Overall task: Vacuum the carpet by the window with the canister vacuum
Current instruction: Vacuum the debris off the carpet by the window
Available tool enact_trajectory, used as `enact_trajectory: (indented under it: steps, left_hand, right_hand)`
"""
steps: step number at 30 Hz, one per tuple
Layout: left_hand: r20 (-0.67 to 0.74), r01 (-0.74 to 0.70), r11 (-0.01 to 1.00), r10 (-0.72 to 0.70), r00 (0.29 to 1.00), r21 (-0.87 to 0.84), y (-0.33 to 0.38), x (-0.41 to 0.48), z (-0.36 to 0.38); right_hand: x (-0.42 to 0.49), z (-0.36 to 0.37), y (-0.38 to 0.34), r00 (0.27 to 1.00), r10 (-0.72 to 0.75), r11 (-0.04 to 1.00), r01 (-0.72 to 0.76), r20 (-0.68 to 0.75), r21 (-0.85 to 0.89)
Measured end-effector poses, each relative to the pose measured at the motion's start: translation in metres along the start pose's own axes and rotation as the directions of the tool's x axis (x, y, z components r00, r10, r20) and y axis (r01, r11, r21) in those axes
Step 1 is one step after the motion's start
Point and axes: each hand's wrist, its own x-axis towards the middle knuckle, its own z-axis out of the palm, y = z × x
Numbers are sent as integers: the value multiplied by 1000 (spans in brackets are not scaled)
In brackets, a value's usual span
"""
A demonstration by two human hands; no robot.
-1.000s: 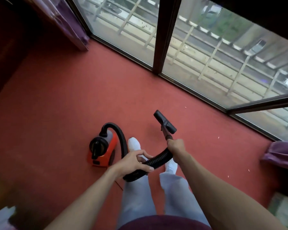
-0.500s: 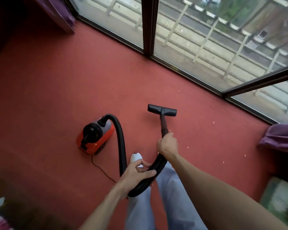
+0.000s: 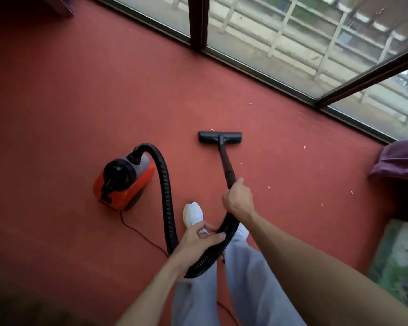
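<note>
Gripped the wand (image 3: 225, 161) with the right hand (image 3: 238, 198), fingers curled round it; held the looped hose (image 3: 166, 189) in the left hand (image 3: 196, 243), fingers wrapped. Had the nozzle (image 3: 220, 137) flat on the carpet (image 3: 80, 90) near the window (image 3: 280, 31), right of the canister vacuum (image 3: 124, 182). Probably risked snagging the cord (image 3: 141, 234) underfoot, or toppling the canister vacuum by hose pull.

Head-worn wide-angle view looks steeply down at the carpet (image 3: 80, 95) toward the window (image 3: 292, 38).
</note>
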Motion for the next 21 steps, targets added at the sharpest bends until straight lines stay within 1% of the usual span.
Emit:
enact_trajectory:
  steps: [5,7,10,12,13,15,17,19,21]
  left_hand:
    - [-50,-57,994,52,997,-90,12,36,13]
    - [-43,-59,993,55,998,-103,19,46,19]
    - [4,-36,995,36,999,-89,28,49,30]
    - [73,10,997,-4,997,-80,29,45,31]
    - [133,37,996,-27,991,-75,27,43,29]
    - [272,108,993,-92,958,-46,23,37,20]
    - [374,171,985,-157,914,-6,19,34,11]
    - [412,209,978,-201,889,26,16,34,3]
    - [401,210,977,-208,892,39,16,37,-5]
  right_hand:
    - [42,-14,-12,998,-49,997,51,-34,57]
    - [54,-22,-14,998,-39,993,44,-48,108]
    - [57,-32,-7,998,14,971,3,-69,241]
    - [50,-37,3,995,46,950,-15,-93,311]
    - [43,-37,9,994,55,944,-20,-98,330]
    - [29,-34,20,994,55,937,-18,-96,348]
    - [18,-26,30,994,63,929,-27,-88,370]
    - [15,-15,34,994,96,913,-65,-56,402]
    - [19,-3,30,991,131,884,-110,-15,454]
